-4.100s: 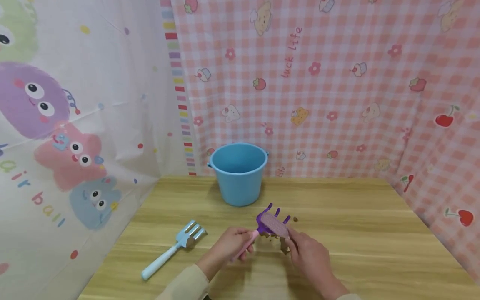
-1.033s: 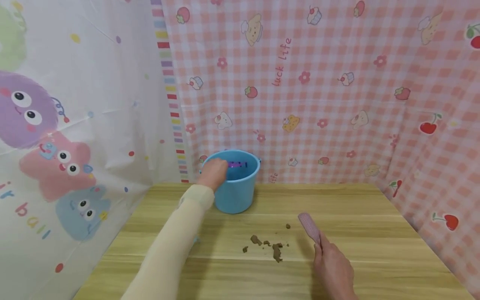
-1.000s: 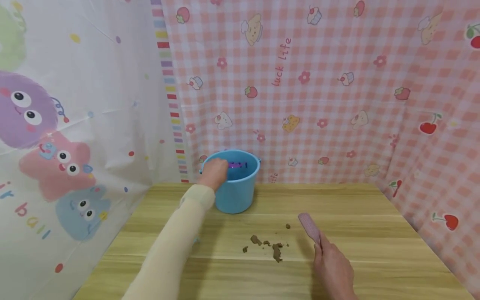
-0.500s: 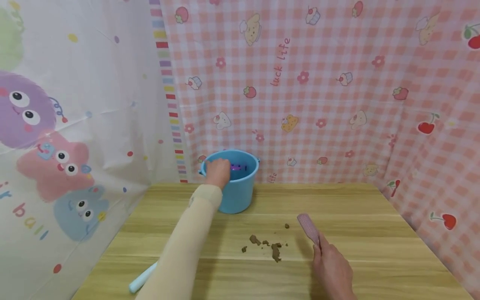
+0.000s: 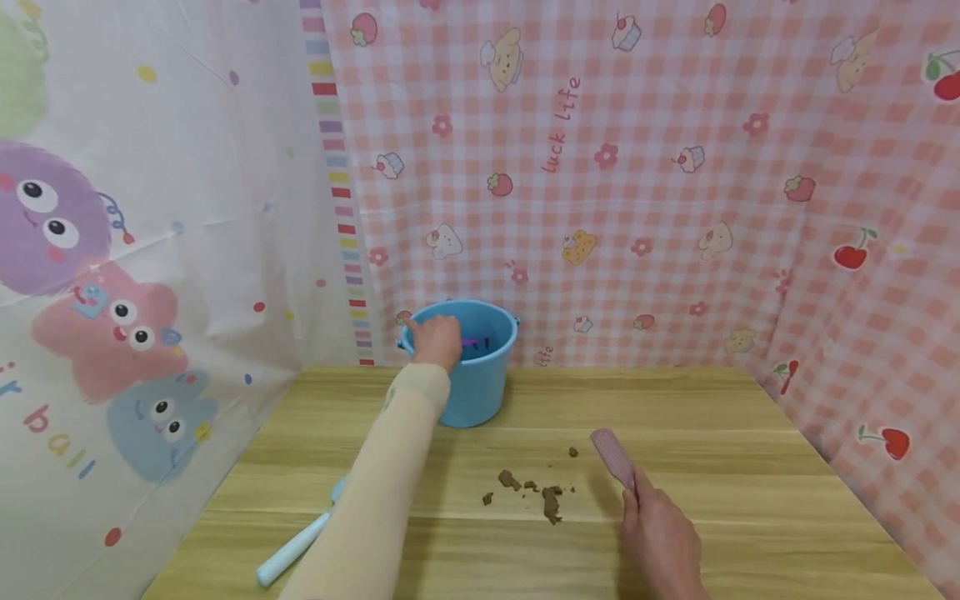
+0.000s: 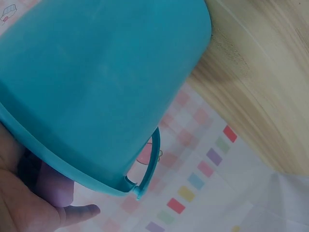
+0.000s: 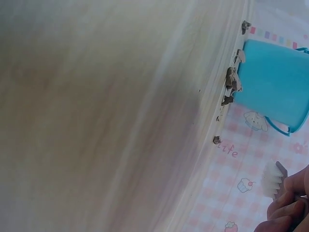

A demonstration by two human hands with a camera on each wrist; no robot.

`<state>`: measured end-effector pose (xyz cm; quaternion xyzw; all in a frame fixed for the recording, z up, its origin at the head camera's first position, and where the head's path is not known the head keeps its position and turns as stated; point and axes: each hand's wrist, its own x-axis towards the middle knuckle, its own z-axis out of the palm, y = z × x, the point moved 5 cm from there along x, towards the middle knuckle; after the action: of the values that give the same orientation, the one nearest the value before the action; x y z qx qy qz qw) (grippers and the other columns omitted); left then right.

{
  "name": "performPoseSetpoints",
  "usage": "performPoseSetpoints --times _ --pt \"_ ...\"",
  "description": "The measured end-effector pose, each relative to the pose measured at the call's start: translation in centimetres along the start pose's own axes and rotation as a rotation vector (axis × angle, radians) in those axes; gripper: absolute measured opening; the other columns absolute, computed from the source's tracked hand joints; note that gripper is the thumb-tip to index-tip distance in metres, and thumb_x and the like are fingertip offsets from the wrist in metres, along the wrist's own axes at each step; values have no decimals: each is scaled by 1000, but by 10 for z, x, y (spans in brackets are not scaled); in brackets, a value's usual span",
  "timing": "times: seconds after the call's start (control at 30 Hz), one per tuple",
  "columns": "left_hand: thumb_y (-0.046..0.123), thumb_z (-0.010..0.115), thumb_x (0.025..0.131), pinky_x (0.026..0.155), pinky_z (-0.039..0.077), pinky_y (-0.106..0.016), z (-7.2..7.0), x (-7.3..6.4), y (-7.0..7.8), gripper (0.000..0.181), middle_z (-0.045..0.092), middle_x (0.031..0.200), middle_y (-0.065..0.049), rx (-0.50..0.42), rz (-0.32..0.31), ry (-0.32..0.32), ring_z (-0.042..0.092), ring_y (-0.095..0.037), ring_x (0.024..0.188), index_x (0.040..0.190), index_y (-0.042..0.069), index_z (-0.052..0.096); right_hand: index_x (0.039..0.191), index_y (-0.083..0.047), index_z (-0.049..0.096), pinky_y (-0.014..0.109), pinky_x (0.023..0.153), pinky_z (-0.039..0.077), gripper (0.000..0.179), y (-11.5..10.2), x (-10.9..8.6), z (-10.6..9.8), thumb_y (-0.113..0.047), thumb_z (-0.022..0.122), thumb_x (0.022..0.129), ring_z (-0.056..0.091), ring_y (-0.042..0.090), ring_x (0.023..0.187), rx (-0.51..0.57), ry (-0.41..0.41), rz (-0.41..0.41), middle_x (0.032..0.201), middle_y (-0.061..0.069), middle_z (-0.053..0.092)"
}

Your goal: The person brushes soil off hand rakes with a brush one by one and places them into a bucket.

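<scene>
My left hand (image 5: 437, 342) reaches over the near-left rim of the light blue bucket (image 5: 476, 396). It grips a toy hand rake, whose purple head (image 5: 471, 342) shows inside the bucket. In the left wrist view, the rake's pinkish handle (image 6: 55, 186) lies between the fingers, beside the rim. Over the table's right side, my right hand (image 5: 663, 542) holds a pink brush (image 5: 612, 457) by its handle, back upward. White bristles (image 7: 271, 179) appear in the right wrist view. Left of the brush, brown clumps (image 5: 552, 504) and crumbs lie scattered on the wood.
A light blue toy fork (image 5: 292, 550) lies at front left, its head mostly covered by my left sleeve (image 5: 375, 492). Printed cloths (image 5: 600, 208) hang behind and beside the wooden table (image 5: 675, 408). A lone crumb (image 5: 573, 452) sits farther back.
Earlier, the brush lay against the rake above the table. My left hand has carried the rake into the bucket, its head now lower. My right hand has drawn the brush rightward, exposing the clumps.
</scene>
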<state>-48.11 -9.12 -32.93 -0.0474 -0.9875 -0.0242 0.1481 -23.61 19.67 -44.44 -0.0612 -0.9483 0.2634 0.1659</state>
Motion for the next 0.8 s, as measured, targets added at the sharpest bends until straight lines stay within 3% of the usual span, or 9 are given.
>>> performPoseSetpoints --times 0.27,0.53,0.8 --pt "5 50 101 105 27 -70 -1 0 1 21 69 107 -17 -38 -20 -29 63 -35 106 107 3 70 137 4 52 42 48 42 43 -1 -1 0 -14 57 98 54 25 61 8 18 -12 87 19 65" --pt "4 48 101 102 33 -66 -7 -5 0 23 68 108 -19 -38 11 -14 62 -36 107 110 0 69 139 4 51 38 47 39 44 -2 -2 1 -15 55 99 51 22 58 17 5 -9 86 17 65" --pt "5 52 98 102 29 -69 -17 -8 -8 19 70 89 -14 5 18 8 66 -32 91 93 5 70 140 4 50 40 48 41 45 -1 -1 3 -16 54 99 51 22 59 15 -20 5 86 17 64"
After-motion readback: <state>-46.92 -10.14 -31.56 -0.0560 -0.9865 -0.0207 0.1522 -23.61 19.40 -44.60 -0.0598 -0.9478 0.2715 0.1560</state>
